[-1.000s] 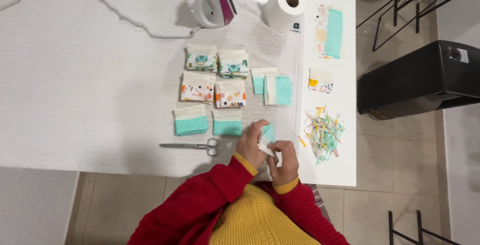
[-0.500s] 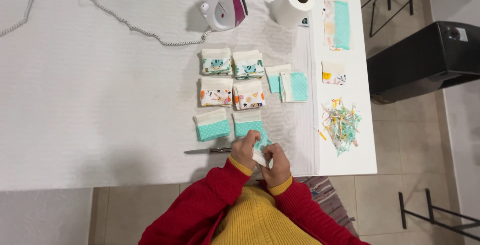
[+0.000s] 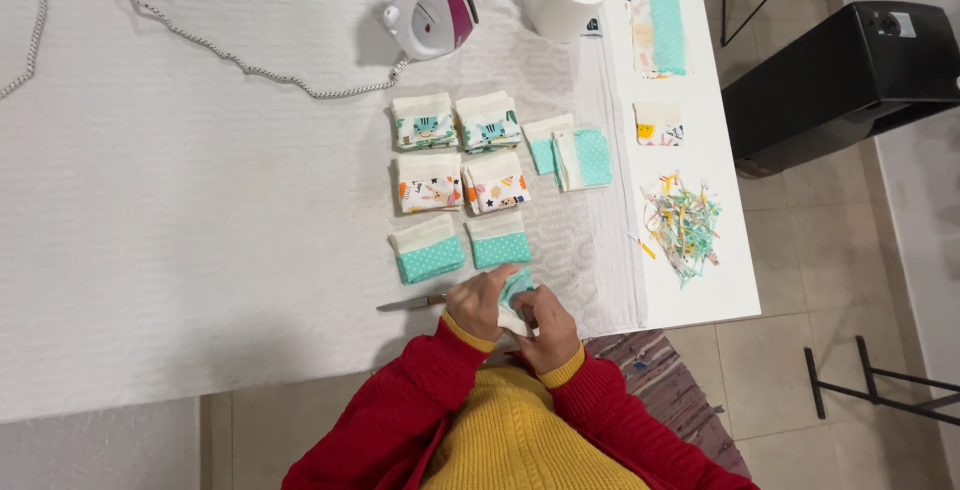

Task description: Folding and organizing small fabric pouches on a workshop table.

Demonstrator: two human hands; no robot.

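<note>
Left hand and right hand, both closed, pinch small teal-and-white fabric piece at table's near edge. Light, limp cloth (likely creases easily); grip by folded edges.

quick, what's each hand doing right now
Left hand: closed on the small teal and white fabric piece.
Right hand: closed on the same fabric piece, from the other side.

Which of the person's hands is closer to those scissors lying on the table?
Left. The left hand lies right over the handle end of the scissors; the right hand is farther off, beyond the teal fabric piece both hands hold.
</note>
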